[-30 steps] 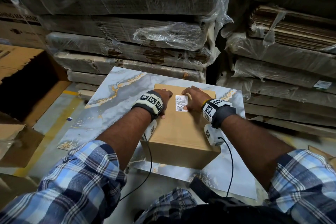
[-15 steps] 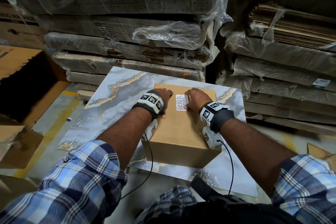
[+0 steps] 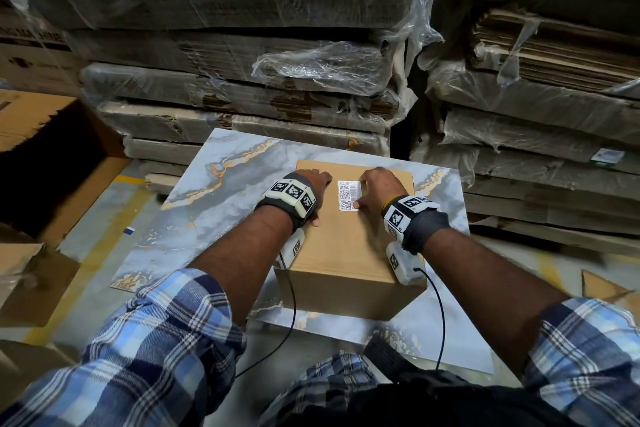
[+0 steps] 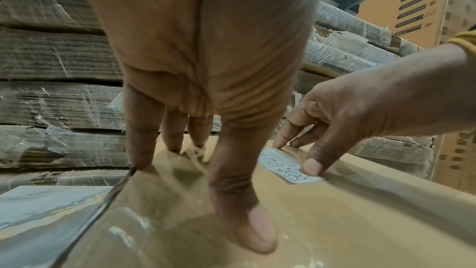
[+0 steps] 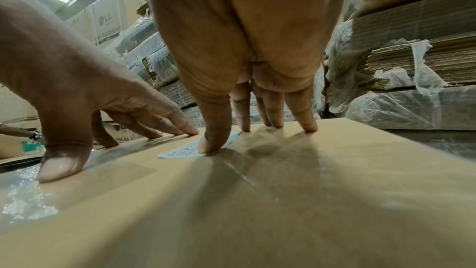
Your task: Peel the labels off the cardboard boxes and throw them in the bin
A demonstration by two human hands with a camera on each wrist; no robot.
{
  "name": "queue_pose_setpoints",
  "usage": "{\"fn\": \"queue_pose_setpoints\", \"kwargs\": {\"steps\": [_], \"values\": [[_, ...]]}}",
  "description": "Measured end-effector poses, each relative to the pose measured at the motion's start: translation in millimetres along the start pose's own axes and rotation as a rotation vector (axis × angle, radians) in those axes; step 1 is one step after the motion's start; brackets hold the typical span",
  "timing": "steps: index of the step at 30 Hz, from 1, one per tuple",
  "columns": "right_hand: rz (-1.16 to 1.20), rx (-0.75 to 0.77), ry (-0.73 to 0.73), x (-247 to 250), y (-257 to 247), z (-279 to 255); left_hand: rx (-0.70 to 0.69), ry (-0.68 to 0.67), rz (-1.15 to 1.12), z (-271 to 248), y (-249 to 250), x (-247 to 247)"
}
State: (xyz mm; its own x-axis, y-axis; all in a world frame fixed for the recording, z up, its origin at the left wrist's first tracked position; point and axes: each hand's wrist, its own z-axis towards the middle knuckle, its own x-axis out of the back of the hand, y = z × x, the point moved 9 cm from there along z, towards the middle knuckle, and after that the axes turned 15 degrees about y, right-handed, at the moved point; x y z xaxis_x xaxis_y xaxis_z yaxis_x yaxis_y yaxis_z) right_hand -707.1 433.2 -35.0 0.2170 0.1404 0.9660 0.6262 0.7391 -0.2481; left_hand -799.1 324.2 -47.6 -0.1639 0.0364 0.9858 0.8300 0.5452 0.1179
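A brown cardboard box (image 3: 349, 246) sits on a marbled grey tile (image 3: 221, 204). A white barcode label (image 3: 349, 195) lies flat on the box top. My left hand (image 3: 320, 194) rests on the box to the left of the label, fingers straight and spread, pressing the cardboard (image 4: 335, 221). My right hand (image 3: 360, 192) is at the label's right edge. Its thumb presses the label's (image 4: 280, 162) near corner and its fingertips touch the far end. The right wrist view shows the label (image 5: 180, 152) under that thumb. Neither hand grips anything.
Plastic-wrapped stacks of flattened cardboard (image 3: 242, 80) rise right behind the tile, with more on the right (image 3: 536, 114). A large open carton (image 3: 62, 166) stands at the left. Cardboard scraps (image 3: 31, 281) and a yellow floor line (image 3: 104, 236) lie at the near left.
My right wrist has swung slightly left and the thumb has settled on the label's near right corner. The left hand and the box have stayed put.
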Motion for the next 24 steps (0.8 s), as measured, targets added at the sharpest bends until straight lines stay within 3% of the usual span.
{"fn": "queue_pose_setpoints", "kwargs": {"steps": [9, 18, 24], "values": [[0.027, -0.009, 0.005, 8.5, 0.3, 4.5, -0.003, 0.02, 0.005, 1.7, -0.4, -0.8], [-0.185, -0.044, 0.137, 16.4, -6.6, 15.6, -0.022, 0.013, 0.012, -4.3, 1.6, 3.3], [-0.202, -0.026, 0.195, 13.3, -10.5, 16.5, -0.019, 0.001, 0.009, -6.1, 1.3, 4.0]]}}
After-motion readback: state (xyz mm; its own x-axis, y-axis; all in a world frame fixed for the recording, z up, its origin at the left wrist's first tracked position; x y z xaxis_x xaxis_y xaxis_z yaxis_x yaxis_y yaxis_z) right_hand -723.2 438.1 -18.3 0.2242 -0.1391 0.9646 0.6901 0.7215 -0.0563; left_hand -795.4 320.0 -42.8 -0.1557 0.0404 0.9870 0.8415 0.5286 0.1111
